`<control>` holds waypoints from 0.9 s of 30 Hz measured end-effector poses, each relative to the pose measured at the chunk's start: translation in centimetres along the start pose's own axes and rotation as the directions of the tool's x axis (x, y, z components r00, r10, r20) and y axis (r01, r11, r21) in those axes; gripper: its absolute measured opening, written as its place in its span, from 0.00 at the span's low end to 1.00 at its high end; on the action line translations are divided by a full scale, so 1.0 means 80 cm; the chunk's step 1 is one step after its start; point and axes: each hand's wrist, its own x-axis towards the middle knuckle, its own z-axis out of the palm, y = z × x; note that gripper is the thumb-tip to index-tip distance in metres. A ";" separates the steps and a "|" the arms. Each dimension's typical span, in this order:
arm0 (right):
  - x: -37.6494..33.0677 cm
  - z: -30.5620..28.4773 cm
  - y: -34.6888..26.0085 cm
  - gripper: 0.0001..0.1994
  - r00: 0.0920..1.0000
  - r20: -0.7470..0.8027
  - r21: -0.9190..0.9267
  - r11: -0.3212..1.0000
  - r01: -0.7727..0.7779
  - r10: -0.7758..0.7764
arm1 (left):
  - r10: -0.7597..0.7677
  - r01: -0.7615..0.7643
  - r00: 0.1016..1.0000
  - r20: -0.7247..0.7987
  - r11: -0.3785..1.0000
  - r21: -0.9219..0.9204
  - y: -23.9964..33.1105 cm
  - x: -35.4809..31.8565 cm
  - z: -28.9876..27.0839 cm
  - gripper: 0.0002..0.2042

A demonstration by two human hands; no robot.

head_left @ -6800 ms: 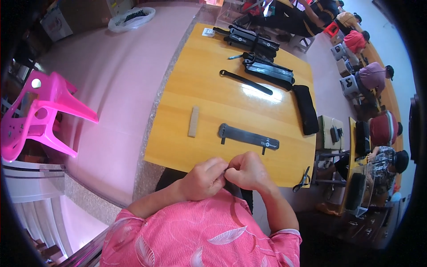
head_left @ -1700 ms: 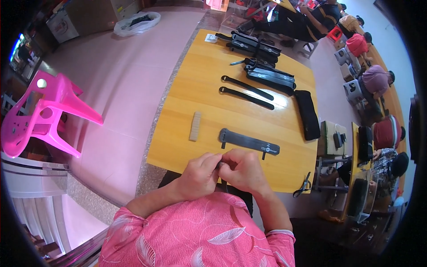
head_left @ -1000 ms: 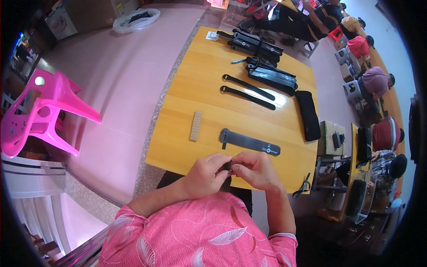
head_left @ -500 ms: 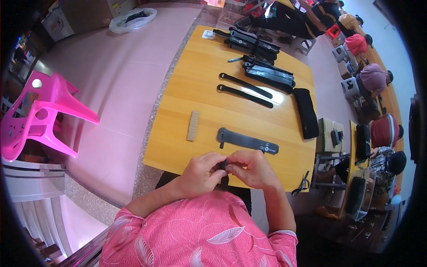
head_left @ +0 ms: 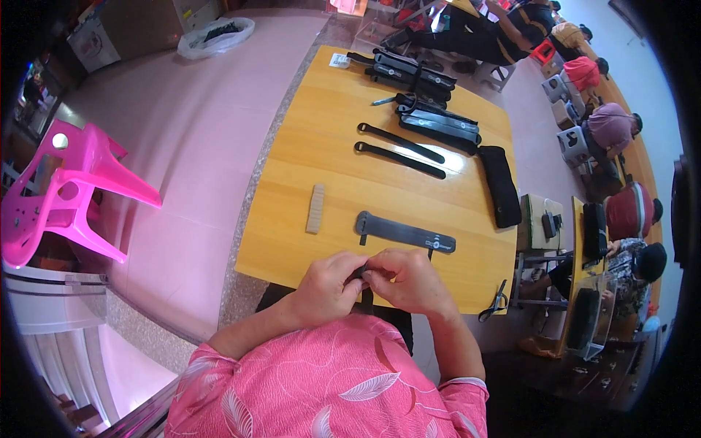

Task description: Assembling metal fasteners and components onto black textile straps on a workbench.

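My left hand (head_left: 332, 285) and my right hand (head_left: 407, 281) meet at the near edge of the table, fingers pinched together. Between them they grip a black strap (head_left: 367, 301), whose lower end hangs toward my lap; its upper part is hidden by my fingers. Just beyond my hands lies a flat dark grey sleeve (head_left: 405, 232) with a light print at its right end and small black tabs at its near side. Left of it rests a narrow beige strip (head_left: 315, 209). Farther off, two black straps (head_left: 400, 160) with looped left ends lie side by side.
The wooden table (head_left: 292, 160) also bears bundles of black sleeves (head_left: 438, 124), a black pouch (head_left: 499, 186), a blue pen (head_left: 383, 100) and scissors (head_left: 496, 303). A pink plastic stool (head_left: 80, 186) stands on the floor at left. Several people sit along a bench at right.
My fingers have shifted slightly and drawn closer together around the black strap. The things on the table lie as before; the view has moved a little.
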 end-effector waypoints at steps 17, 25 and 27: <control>0.012 0.002 -0.003 0.07 0.937 0.059 0.045 0.937 -0.348 0.345 | 0.191 -0.187 0.981 -0.044 0.979 0.080 -0.004 0.000 0.007 0.13; -0.006 0.016 0.030 0.05 0.930 0.174 0.627 0.691 -0.358 0.324 | 0.084 -0.077 0.996 0.032 0.980 -0.181 -0.014 -0.006 0.003 0.13; -0.013 0.019 0.041 0.05 0.899 0.249 0.583 0.686 -0.436 0.360 | 0.194 -0.187 0.979 0.055 0.976 -0.108 -0.014 -0.005 0.003 0.12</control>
